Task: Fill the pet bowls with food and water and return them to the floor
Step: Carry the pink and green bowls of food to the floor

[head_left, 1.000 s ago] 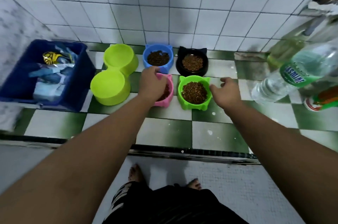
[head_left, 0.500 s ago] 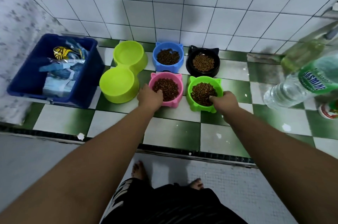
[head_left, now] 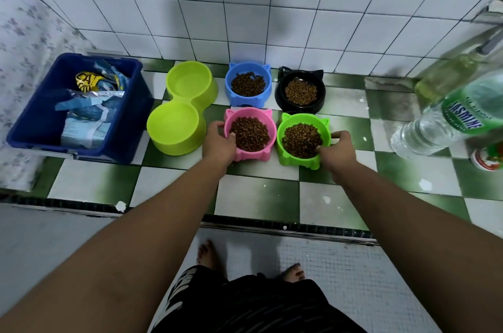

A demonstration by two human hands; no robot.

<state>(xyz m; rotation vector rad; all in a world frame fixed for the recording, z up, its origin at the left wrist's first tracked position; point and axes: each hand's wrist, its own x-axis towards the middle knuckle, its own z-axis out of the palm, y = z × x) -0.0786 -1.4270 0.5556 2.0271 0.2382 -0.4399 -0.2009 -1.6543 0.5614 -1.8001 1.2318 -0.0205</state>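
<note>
Several cat-eared bowls of brown kibble stand on a green-and-white checkered counter [head_left: 258,196]. The pink bowl [head_left: 268,151] is front left and my left hand [head_left: 217,143] grips its left rim, thumb over the edge. The green bowl [head_left: 325,125] is front right, with my right hand [head_left: 336,151] gripping its near right rim. Behind them stand a blue bowl [head_left: 268,95] and a black bowl [head_left: 280,93], both with kibble. A lime double bowl [head_left: 179,115] to the left holds clear water in both cups.
A dark blue bin [head_left: 35,120] with food pouches sits at the far left. A clear water bottle [head_left: 435,125] with a green label looms at the right beside a small jar [head_left: 487,158]. White tiled wall behind; the counter edge and floor with my feet lie below.
Both hands came from over and beside the front bowls to their near rims and closed on them. The camera view shifted slightly.
</note>
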